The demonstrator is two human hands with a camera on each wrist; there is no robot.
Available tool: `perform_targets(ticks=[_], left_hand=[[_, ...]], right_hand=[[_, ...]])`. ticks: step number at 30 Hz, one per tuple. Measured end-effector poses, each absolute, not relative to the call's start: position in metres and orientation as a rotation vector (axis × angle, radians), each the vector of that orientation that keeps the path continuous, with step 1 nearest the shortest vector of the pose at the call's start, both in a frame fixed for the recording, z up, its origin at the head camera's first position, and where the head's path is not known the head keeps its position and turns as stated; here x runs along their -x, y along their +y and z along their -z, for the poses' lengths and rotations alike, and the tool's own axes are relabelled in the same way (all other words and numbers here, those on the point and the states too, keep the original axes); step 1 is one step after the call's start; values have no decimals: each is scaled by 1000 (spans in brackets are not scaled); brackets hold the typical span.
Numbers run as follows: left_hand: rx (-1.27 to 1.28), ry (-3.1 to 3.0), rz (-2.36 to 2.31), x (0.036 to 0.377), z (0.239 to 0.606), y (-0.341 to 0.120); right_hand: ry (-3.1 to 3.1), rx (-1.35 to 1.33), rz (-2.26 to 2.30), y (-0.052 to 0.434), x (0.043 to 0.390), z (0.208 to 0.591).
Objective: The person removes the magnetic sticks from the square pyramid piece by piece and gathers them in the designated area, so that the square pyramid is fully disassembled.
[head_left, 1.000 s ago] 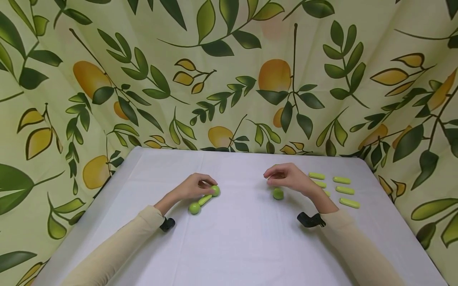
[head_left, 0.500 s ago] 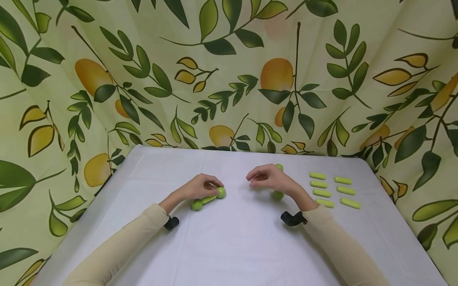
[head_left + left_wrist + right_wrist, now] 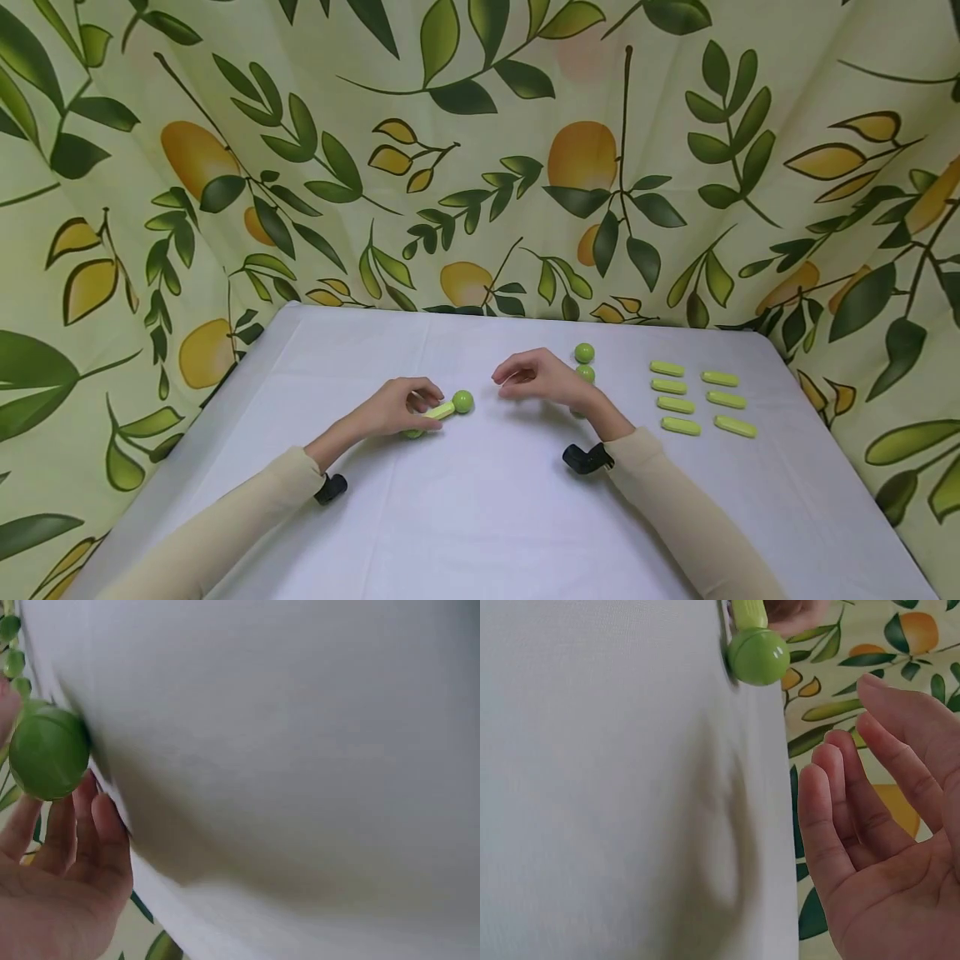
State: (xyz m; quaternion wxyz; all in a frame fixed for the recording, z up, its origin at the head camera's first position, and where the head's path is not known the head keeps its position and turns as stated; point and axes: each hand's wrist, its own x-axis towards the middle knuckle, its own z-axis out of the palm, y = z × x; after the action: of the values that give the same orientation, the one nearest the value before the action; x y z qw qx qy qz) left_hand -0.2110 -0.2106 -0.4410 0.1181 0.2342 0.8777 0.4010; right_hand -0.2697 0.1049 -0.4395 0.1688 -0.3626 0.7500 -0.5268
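Note:
A yellow-green bar [image 3: 441,411] lies on the white table between two glossy green balls, a far ball [image 3: 462,402] and a near ball [image 3: 49,752]. In the head view my left hand [image 3: 393,407] hovers over the bar and partly covers the near ball. Its thumb and fingers are spread apart around them; in the left wrist view the near ball hides some fingertips, so contact is unclear. To the right of the far ball my right hand [image 3: 542,379] is raised above the table, fingers loosely bent, holding nothing. The right wrist view shows its bare palm and fingers [image 3: 821,802].
Loose green balls [image 3: 584,353] stand in a line behind my right hand, one partly hidden by the wrist. Further right, several yellow-green bars [image 3: 676,405] lie in two columns on the white table [image 3: 480,517]. A leaf-and-fruit patterned curtain [image 3: 465,208] surrounds the table.
My left hand has left the far ball and moved back left over the bar towards the near ball. My right hand has moved left, uncovering the line of balls and the bars.

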Motion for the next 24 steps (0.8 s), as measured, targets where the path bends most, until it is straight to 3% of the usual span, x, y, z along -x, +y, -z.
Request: perform_targets(ticks=[24], left_hand=[[-761,2632,-1194,209,447,-226]], right_hand=[[2151,1141,1330,24,264,458]])
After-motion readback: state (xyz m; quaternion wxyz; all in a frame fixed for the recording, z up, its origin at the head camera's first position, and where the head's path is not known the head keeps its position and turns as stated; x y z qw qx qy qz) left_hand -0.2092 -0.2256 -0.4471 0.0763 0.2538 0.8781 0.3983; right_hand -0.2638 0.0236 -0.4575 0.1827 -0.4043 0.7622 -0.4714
